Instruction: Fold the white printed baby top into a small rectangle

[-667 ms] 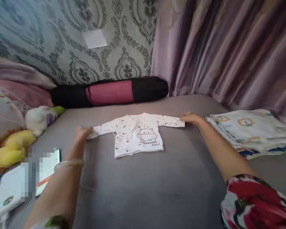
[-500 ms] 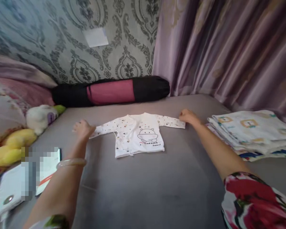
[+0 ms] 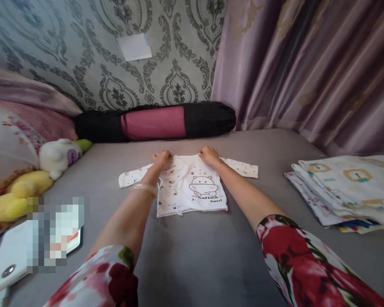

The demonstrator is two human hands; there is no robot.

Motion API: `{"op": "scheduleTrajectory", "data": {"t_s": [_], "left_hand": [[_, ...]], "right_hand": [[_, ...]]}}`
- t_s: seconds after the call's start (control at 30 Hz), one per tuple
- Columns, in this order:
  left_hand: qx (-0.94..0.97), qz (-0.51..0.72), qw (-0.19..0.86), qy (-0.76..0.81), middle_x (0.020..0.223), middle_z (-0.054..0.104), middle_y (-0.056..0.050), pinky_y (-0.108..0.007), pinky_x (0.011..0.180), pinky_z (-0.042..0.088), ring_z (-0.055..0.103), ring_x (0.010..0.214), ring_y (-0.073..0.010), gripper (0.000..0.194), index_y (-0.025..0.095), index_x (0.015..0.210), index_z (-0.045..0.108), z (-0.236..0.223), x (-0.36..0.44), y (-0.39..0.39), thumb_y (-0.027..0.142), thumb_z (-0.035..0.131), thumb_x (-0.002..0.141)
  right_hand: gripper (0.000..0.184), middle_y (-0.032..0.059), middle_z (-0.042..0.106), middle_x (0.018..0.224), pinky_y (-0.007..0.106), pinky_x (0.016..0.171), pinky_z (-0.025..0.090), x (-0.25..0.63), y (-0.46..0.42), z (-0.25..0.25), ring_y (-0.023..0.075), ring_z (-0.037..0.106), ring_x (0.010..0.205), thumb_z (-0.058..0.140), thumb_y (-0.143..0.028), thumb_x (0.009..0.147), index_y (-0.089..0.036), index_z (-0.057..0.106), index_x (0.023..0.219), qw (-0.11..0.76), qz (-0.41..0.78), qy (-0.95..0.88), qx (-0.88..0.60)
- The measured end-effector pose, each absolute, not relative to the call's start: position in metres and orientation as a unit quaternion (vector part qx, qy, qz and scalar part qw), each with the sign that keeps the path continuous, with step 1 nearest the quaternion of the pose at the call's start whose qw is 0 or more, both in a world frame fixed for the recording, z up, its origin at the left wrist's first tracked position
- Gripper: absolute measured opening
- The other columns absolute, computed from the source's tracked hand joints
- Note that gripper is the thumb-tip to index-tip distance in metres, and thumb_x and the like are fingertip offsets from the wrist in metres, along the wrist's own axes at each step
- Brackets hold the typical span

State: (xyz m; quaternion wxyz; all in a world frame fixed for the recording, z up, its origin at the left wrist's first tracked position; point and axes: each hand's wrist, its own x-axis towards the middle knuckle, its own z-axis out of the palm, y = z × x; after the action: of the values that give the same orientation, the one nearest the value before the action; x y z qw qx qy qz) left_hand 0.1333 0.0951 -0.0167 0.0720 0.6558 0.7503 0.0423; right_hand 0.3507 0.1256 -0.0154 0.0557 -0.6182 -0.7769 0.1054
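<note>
A small white baby shirt [image 3: 192,187] with a cartoon animal print lies flat on the grey bed [image 3: 211,256], sleeves spread to both sides. My left hand [image 3: 162,159] rests on its left shoulder, fingers curled onto the cloth. At the right shoulder, near the collar, my right hand [image 3: 208,155] presses down in the same way. Whether the fingers pinch the fabric or only lie on it is unclear. Both forearms reach forward over the shirt's sides.
A stack of folded printed cloths [image 3: 345,187] lies at the right. A black and pink roll bag [image 3: 156,123] lies along the patterned wall. Soft toys [image 3: 35,175] and pillows sit at the left, with a phone [image 3: 22,251] and papers near the front left. Curtains hang at the right.
Both hands left the sleeve ends and moved inward to the shirt's shoulders. The sleeves now lie flat on the bed. The camera has leaned forward.
</note>
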Motion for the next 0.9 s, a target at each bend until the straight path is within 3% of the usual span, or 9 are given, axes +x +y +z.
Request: {"op": "scheduleTrajectory", "data": {"t_s": [0.23,0.37,0.57,0.8,0.9], "left_hand": [[0.657,0.08,-0.049,0.748,0.119,0.06,-0.02,-0.044,0.095,0.037,0.05,0.116,-0.0325,0.036,0.01,0.116,0.057,-0.033,0.142,0.078,0.009,0.036,0.087],[0.656,0.106,-0.07,0.744,0.123,0.058,-0.021,-0.046,0.097,0.035,0.048,0.118,-0.0333,0.035,0.011,0.116,0.059,-0.024,0.148,0.07,0.015,0.036,0.09],[0.637,0.073,0.133,0.756,0.114,0.068,-0.01,-0.043,0.097,0.04,0.052,0.119,-0.0317,0.032,0.022,0.099,0.072,0.01,0.164,0.043,0.043,0.05,0.089],[0.585,0.046,0.233,0.775,0.104,0.073,-0.01,-0.033,0.091,0.045,0.061,0.11,-0.0261,0.029,0.022,0.094,0.074,0.022,0.182,0.022,0.044,0.06,0.081],[0.57,0.056,0.24,0.784,0.1,0.073,-0.01,-0.033,0.087,0.047,0.063,0.106,-0.0266,0.028,0.022,0.092,0.074,0.016,0.184,0.025,0.043,0.065,0.077]], "right_hand": [[0.036,0.0176,0.059,0.123,0.038,0.095,0.036,0.344,0.111,-0.039,0.0276,0.049,0.115,0.032,-0.016,0.098,-0.011,0.059,0.12,0.135,0.015,-0.768,-0.626],[0.036,0.0161,0.059,0.123,0.038,0.095,0.035,0.347,0.109,-0.038,0.0281,0.048,0.115,0.031,-0.016,0.098,-0.013,0.06,0.119,0.13,0.015,-0.777,-0.616],[0.04,0.0152,0.058,0.125,0.039,0.095,0.035,0.347,0.083,-0.016,0.0278,0.047,0.117,0.031,-0.011,0.095,-0.014,0.057,0.125,0.127,0.049,-0.799,-0.585],[0.037,0.0144,0.054,0.131,0.036,0.096,0.039,0.334,0.025,-0.018,0.0275,0.047,0.119,0.036,-0.02,0.096,-0.015,0.055,0.126,0.09,0.125,-0.823,-0.547],[0.041,0.0147,0.048,0.141,0.037,0.103,0.035,0.33,0.016,-0.028,0.027,0.042,0.127,0.035,-0.027,0.097,-0.014,0.049,0.133,0.099,0.123,-0.824,-0.544]]}}
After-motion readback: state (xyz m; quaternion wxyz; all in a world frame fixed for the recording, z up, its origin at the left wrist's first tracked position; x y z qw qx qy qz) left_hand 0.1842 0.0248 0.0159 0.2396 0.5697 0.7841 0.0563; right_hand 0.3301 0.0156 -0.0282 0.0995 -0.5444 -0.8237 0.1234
